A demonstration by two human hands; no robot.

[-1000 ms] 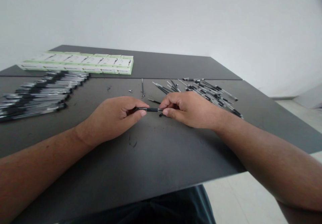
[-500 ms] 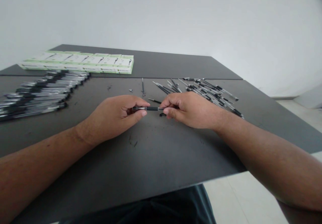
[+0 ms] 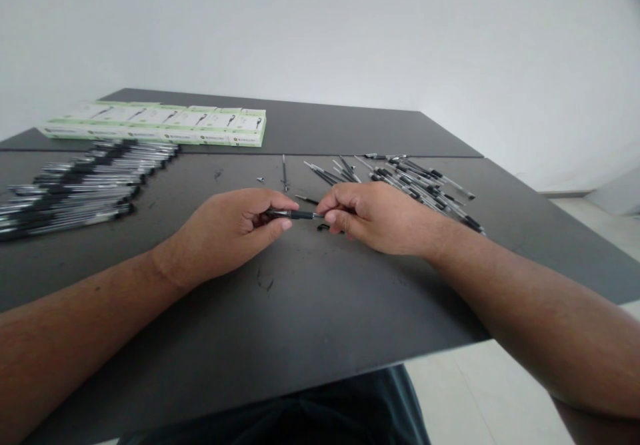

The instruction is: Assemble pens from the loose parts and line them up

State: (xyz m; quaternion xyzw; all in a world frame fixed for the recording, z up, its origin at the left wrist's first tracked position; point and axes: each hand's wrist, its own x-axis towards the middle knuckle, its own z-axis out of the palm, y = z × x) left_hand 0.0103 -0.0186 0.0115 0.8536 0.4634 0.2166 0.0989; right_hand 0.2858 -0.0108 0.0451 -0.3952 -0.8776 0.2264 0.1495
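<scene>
A pen (image 3: pixel 302 215) with a black grip lies level between my hands, just above the table. My left hand (image 3: pixel 240 222) pinches one end between thumb and fingers. At its tip end, the fingertips of my right hand (image 3: pixel 377 215) are closed; what they cover there is hidden. A black pen cap (image 3: pixel 323 228) rests on the table by my right thumb. Behind the hands lie a dark refill with a pale tip (image 3: pixel 307 199), a thin clear refill (image 3: pixel 285 168) and a small silver cone tip (image 3: pixel 260 180).
Many capped pens (image 3: pixel 95 178) lie in rows at the left. A loose heap of pens and parts (image 3: pixel 420 185) spreads at the right. Green and white boxes (image 3: pixel 165 122) stand in a row at the back left of the dark table (image 3: pixel 320 312). A wall rises behind.
Both hands stay in nearly the same place, holding the pen. The pen has tilted very slightly, and my right fingertips have shifted a little at its tip.
</scene>
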